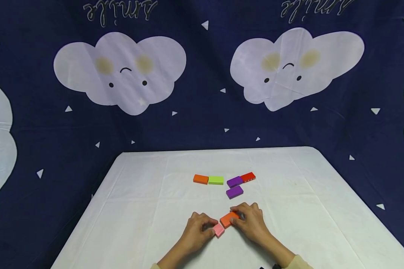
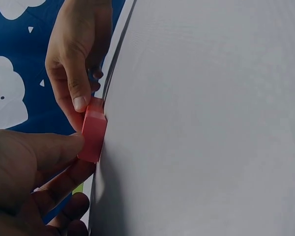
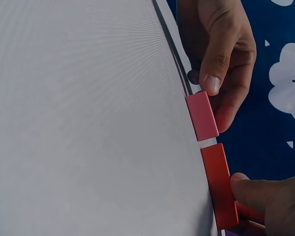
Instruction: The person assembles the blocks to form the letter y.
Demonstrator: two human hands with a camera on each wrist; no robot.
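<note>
My left hand pinches a pink domino between thumb and fingers, low over the white table. To its right, my right hand grips an orange domino by its sides. The two dominoes point end toward end. A narrow gap parts the pink domino from the orange domino in the right wrist view. From the left wrist, the pink domino largely covers the orange one behind it, and my left thumb presses its near side.
Farther back on the white table lie an orange domino and a lime green domino end to end. Beside them a purple domino meets a red domino with white dots. Another purple domino lies just nearer.
</note>
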